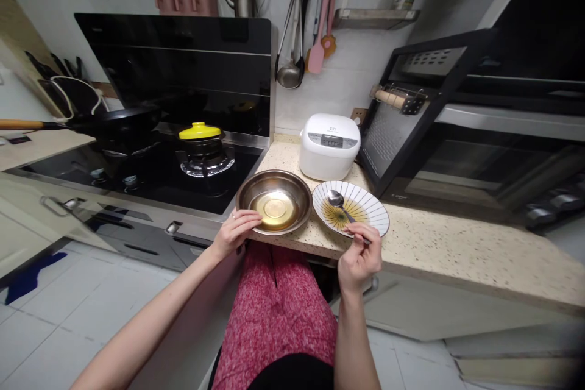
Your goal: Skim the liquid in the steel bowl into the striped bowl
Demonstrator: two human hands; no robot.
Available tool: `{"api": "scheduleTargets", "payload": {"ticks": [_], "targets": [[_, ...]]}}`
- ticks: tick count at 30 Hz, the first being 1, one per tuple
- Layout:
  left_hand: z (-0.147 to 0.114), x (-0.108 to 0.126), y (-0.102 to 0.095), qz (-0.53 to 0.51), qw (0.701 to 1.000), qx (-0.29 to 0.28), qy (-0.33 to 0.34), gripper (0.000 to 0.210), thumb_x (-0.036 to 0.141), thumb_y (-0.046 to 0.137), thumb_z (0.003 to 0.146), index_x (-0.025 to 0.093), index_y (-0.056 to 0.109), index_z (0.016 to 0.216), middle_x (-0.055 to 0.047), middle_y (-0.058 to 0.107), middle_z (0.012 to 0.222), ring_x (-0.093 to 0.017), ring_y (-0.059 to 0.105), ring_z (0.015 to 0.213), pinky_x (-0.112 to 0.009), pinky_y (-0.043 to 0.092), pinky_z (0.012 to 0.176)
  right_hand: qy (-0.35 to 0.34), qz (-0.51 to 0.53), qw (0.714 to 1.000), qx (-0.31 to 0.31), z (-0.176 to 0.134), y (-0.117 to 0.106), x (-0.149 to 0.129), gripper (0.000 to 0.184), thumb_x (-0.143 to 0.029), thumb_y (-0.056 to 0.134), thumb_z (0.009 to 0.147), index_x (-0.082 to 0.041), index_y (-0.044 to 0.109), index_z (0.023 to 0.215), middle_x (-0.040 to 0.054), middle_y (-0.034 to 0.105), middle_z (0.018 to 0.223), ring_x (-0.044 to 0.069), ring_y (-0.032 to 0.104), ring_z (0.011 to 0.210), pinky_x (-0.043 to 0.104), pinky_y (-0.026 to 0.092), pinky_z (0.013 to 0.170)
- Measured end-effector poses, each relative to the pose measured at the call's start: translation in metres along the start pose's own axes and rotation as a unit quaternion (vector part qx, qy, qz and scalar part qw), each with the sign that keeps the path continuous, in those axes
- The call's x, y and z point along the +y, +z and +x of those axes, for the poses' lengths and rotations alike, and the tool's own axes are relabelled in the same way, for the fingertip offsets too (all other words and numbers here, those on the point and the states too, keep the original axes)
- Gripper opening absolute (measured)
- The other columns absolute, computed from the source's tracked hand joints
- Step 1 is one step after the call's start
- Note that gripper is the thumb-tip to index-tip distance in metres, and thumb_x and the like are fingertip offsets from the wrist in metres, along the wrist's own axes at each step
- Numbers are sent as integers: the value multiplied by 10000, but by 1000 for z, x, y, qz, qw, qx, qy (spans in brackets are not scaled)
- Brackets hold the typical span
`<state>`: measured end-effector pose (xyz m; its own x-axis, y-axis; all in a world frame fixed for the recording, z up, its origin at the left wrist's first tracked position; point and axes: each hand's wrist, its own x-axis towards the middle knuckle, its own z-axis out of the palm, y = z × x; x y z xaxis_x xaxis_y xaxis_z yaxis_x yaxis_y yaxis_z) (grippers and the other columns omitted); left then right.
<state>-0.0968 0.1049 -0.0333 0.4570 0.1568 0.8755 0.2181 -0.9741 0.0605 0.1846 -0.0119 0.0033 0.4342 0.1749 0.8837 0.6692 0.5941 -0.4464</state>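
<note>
A stainless steel bowl [299,195] with a golden-looking base stands at the counter's front edge. My left hand [235,230] grips the bowl's near left rim, the fingers reaching over it and the thumb hidden below. Just right of the bowl, almost touching it, lies a white plate [372,207] with dark radiating lines and a yellowish-brown middle; whether that colour is liquid or pattern, I cannot tell. A metal spoon [336,198] rests with its bowl over the plate. My right hand [361,256] pinches the spoon's handle at the plate's near rim.
Behind the plate stands a white rice cooker [329,149]. On the gas stove [173,180] at left sit a small pot with a yellow lid [200,130] and a dark wok [123,122]. A black oven [457,164] borders the counter [457,244] at right. Utensils [292,67] hang above.
</note>
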Motion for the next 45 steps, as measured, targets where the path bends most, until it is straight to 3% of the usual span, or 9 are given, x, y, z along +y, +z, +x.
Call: {"api": "scheduleTargets", "payload": {"ticks": [4,12,18,33,45], "targets": [[-1,0,-1,1,1000,-8,-7,271,184,533,1052,177,687,1275,-107,785,1117,-226,714,1112,-383,594,911,61,89,994,17,-6,12,-18,153,-205,484,1035,-214,613,953,22,638,849,166,635,794,314,535,702],[-7,-4,3,-5,1000,-4,-9,283,178,534,1050,191,677,1294,-107,780,1136,-227,703,1138,-393,586,932,155,147,970,-117,-25,34,-27,195,-232,487,1041,-222,616,895,13,637,844,146,608,760,285,514,705],[-8,-4,3,-12,1000,-3,-16,287,185,523,1055,201,683,1293,-100,785,1129,-226,710,1135,-388,586,925,184,146,959,-159,-34,42,-20,200,-269,491,1044,-227,629,905,11,638,860,136,603,738,273,502,698],[-6,-2,1,-6,1000,-9,-16,282,188,536,1051,202,681,1292,-93,788,1125,-216,713,1127,-374,577,925,238,164,941,-174,-38,48,-17,252,-370,517,1036,-208,627,877,-1,639,830,118,589,681,252,507,662],[-4,-2,2,-10,1000,-5,-8,265,195,516,1062,185,690,1262,-103,787,1125,-215,706,1135,-373,573,918,319,253,903,-137,-41,49,-11,225,-378,565,1018,-197,618,895,-9,642,853,99,613,661,244,513,662]]}}
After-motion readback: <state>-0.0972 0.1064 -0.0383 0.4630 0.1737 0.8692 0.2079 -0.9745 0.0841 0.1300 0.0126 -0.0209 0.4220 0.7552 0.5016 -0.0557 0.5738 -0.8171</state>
